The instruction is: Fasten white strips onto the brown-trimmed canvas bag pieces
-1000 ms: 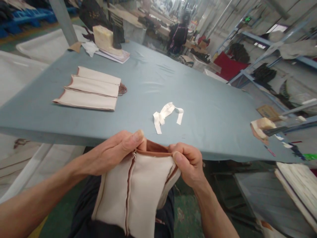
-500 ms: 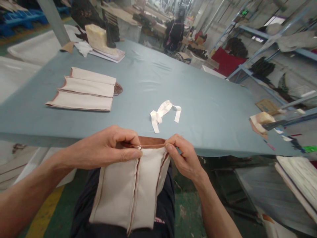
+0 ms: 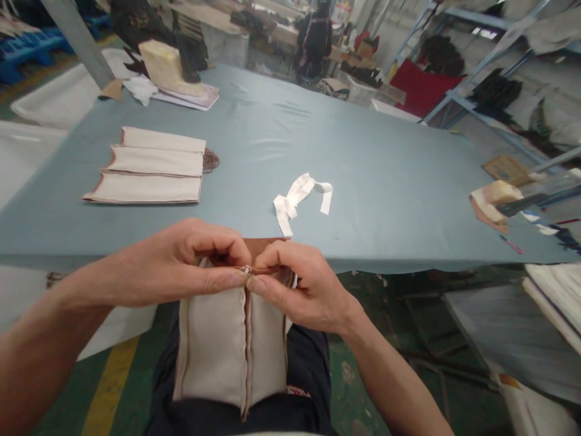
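Between my hands hangs a cream leather piece (image 3: 213, 345) with a brown inner side and a raised seam down its middle, its lower part over my lap. My left hand (image 3: 181, 263) pinches its top edge just left of the seam. Close against it, my right hand (image 3: 295, 281) pinches the same edge on the seam's right side. A small whitish bit shows at the seam top between my fingertips; I cannot make out what it is. Just beyond lies a crumpled white ribbon (image 3: 297, 197) on the blue-grey table (image 3: 385, 200).
Three cream leather pieces (image 3: 154, 163) lie overlapped on the table's left, a brown cord bundle (image 3: 211, 160) at their end. A yellowish block (image 3: 166, 63) sits on papers at the far left. Another block (image 3: 503, 191) lies at the right end. A person (image 3: 313, 42) is in the background.
My right hand has moved left from the piece's right corner to the middle seam, and now meets my left hand there. The piece has been drawn more upright and together.
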Available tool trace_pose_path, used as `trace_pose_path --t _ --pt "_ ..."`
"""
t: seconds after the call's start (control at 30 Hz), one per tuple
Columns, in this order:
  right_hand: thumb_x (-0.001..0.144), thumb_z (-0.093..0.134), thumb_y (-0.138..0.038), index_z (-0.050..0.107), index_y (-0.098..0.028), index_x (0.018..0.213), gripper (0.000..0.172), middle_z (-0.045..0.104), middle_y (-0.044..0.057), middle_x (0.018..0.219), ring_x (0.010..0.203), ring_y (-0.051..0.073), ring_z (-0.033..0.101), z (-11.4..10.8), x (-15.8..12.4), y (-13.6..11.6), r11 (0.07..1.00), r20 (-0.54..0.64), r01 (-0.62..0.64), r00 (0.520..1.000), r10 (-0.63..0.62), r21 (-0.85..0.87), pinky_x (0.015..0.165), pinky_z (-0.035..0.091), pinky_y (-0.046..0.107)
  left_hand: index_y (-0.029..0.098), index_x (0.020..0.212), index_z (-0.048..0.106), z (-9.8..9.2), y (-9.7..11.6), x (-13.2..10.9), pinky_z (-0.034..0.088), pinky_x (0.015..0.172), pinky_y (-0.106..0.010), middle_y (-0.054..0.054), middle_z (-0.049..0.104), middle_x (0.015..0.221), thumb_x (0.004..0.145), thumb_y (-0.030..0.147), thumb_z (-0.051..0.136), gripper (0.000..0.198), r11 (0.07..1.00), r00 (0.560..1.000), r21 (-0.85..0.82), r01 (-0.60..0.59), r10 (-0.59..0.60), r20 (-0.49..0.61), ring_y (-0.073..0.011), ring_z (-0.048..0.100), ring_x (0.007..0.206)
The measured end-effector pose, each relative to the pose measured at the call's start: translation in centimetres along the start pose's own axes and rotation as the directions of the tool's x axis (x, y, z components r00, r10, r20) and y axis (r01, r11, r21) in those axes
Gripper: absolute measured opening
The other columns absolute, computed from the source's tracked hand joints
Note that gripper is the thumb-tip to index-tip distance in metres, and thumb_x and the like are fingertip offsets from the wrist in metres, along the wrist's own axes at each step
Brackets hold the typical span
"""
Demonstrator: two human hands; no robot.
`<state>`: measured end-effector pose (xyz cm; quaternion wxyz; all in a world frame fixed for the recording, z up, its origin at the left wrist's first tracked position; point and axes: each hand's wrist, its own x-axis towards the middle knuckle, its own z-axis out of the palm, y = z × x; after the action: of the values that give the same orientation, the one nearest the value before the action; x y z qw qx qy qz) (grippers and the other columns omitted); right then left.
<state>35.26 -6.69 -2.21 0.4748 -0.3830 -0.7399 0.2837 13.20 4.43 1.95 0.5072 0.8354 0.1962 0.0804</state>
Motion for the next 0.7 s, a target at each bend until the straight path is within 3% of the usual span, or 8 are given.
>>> trace_pose_path --t 0.13,0.27,0.47,0.7 --pt "0.106 0.070 -0.026 0.064 -0.021 0.088 0.019 0.066 -0.003 0.079 0.066 0.010 0.054 0.2 0.4 0.0 0.997 0.019 -0.070 0.997 0.070 0.024 0.064 0.042 0.023 0.019 0.088 0.081 -0.5 0.3 -0.4 0.041 0.057 -0.022 0.000 0.071 0.072 0.099 0.042 0.068 0.028 0.995 0.999 0.093 0.040 -0.039 -0.008 -0.0145 0.059 0.065" --pt "0.104 0.069 -0.032 0.062 -0.021 0.085 0.022 0.060 -0.005 0.073 0.062 0.010 0.047 0.3 0.3 -0.1 0.985 0.002 -0.173 0.985 0.173 0.004 0.064 0.040 0.024 0.018 0.084 0.079 -0.1 0.5 -0.1 0.039 0.056 -0.021 0.000 0.068 0.069 0.094 0.043 0.068 0.030 0.995 0.997 0.066 0.075 -0.073 -0.027 -0.0140 0.056 0.063" --pt "0.101 0.073 -0.041 0.061 -0.022 0.086 0.027 0.056 -0.006 0.070 0.061 0.010 0.043 -0.1 -0.1 0.8 0.960 0.023 -0.273 0.962 0.272 0.064 0.061 0.037 0.025 0.018 0.077 0.071 0.8 0.5 0.8 0.038 0.056 -0.020 0.002 0.061 0.066 0.086 0.044 0.073 0.028 0.973 0.986 -0.158 0.165 -0.169 -0.012 -0.0126 0.050 0.063" --pt "0.098 0.076 -0.066 0.059 -0.022 0.085 0.049 0.052 -0.005 0.073 0.064 0.011 0.041 0.5 -0.3 2.8 0.896 0.084 -0.345 0.938 0.335 0.279 0.060 0.036 0.025 0.018 0.077 0.066 2.1 -1.8 1.2 0.035 0.056 -0.018 0.004 0.056 0.067 0.082 0.044 0.084 0.032 0.883 0.964 -0.397 0.250 -0.267 0.013 -0.0103 0.045 0.062"
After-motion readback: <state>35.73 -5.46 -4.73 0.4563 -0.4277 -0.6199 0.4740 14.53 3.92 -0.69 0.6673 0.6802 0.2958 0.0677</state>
